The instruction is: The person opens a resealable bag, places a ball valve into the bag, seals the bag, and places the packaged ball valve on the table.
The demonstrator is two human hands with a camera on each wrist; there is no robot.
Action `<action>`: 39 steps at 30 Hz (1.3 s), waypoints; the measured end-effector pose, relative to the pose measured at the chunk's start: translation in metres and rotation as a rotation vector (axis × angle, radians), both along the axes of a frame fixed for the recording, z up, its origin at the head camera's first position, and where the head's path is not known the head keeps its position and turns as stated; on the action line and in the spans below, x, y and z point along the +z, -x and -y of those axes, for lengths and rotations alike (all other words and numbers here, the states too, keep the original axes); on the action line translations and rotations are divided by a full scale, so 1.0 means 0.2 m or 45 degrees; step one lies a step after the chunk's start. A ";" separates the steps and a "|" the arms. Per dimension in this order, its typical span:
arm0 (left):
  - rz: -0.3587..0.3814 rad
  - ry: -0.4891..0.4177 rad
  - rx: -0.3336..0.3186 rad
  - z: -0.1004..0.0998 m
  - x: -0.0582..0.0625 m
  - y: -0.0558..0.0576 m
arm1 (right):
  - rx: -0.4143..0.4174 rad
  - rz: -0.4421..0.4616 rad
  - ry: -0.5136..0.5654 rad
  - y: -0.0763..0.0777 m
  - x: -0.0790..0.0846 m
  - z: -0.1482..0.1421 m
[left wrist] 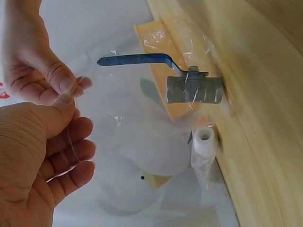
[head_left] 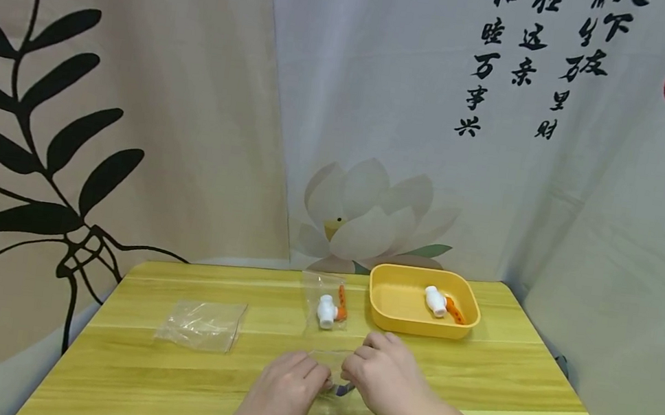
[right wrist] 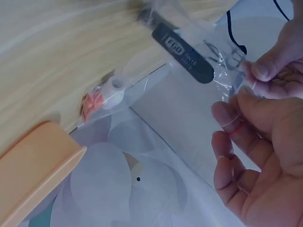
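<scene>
A ball valve (left wrist: pixel 194 90) with a grey metal body and a long blue lever lies inside a clear zip bag (left wrist: pixel 116 90). Lettering is printed on the lever (right wrist: pixel 182 54) in the right wrist view. My left hand (head_left: pixel 287 392) pinches the bag's top edge between thumb and forefinger. Close beside it, my right hand (head_left: pixel 389 380) pinches the same edge. In the left wrist view the thumbs of both hands nearly meet at the rim. From the head view the hands hide most of the valve.
An empty-looking clear bag (head_left: pixel 202 324) lies to the left on the wooden table (head_left: pixel 131 376). Behind the hands, another bag holds a white and orange plastic valve (head_left: pixel 327 311). A yellow tray (head_left: pixel 383 321) at the back right contains a similar white and orange valve (head_left: pixel 436 302).
</scene>
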State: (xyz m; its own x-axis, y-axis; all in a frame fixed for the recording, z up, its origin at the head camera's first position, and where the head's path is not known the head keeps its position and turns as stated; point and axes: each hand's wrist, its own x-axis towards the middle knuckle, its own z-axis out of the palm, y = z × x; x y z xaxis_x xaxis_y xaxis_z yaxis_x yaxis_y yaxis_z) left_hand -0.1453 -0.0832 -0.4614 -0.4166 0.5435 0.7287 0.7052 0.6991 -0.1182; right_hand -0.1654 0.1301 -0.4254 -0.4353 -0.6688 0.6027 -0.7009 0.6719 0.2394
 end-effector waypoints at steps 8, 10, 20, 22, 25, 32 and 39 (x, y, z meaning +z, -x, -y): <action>-0.033 -0.007 0.008 0.01 0.00 0.01 | -0.015 0.024 -0.031 0.03 0.03 -0.01; -0.015 -0.011 0.020 0.01 0.00 0.01 | -0.027 0.066 -0.043 0.02 0.03 0.00; 0.010 -0.033 0.124 -0.01 0.00 -0.01 | -0.094 0.141 -0.144 -0.02 0.03 0.07; -0.003 -0.037 0.132 -0.01 0.00 -0.01 | -0.088 0.120 -0.134 -0.03 0.02 0.08; -0.008 -0.048 0.131 -0.02 0.00 -0.01 | -0.072 0.092 -0.109 -0.02 0.02 0.08; -0.008 -0.067 0.111 -0.01 0.01 -0.01 | -0.031 -0.042 -0.060 0.02 0.03 0.03; 0.025 -0.041 0.112 -0.01 0.02 -0.02 | 0.007 -0.034 -0.046 0.05 0.04 -0.02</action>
State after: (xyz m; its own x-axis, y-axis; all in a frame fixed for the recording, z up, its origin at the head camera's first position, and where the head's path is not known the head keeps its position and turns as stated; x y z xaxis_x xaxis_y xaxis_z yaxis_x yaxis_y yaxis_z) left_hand -0.1410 -0.0816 -0.4568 -0.4761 0.4807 0.7364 0.6426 0.7618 -0.0818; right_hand -0.1763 0.1333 -0.4176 -0.4157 -0.6928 0.5893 -0.6975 0.6586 0.2823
